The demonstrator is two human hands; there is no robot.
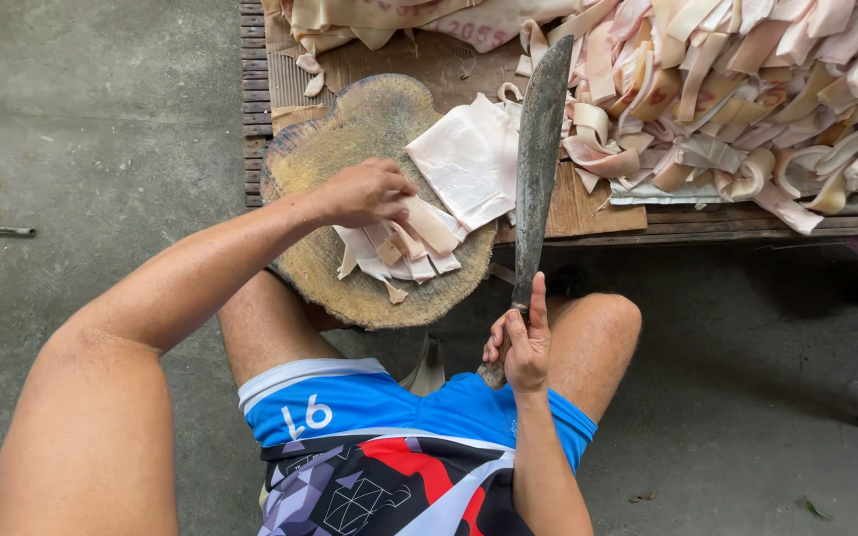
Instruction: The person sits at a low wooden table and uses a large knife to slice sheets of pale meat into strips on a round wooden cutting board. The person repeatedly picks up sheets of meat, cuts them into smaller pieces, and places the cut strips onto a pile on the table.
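Two hands share the work. Your left hand (367, 192) is curled over a small bundle of pale strips (404, 243), fingers pressed down on their near ends so they lie fanned and flat on the round chopping block (350, 139). That grip pins them in place and keeps your fingertips back from the far ends, where a blade could land.

Your right hand (520, 342) is wrapped around the handle of a long cleaver-like knife (538, 149), forefinger laid along the handle, probably to steady it. Its dark blade points away from you, raised over the block's right edge and apart from the strips.

Beside your left hand, a folded pale sheet (469, 159) rests half on the block, close enough to pull in without reaching.

Just beyond the blade, a large heap of cut strips (747, 89) in cream and pink covers the low wooden pallet (727, 223), clear of the cutting surface.

You sit with knees on either side of the block, on a bare concrete floor (101, 119), which puts the block squarely between both arms.
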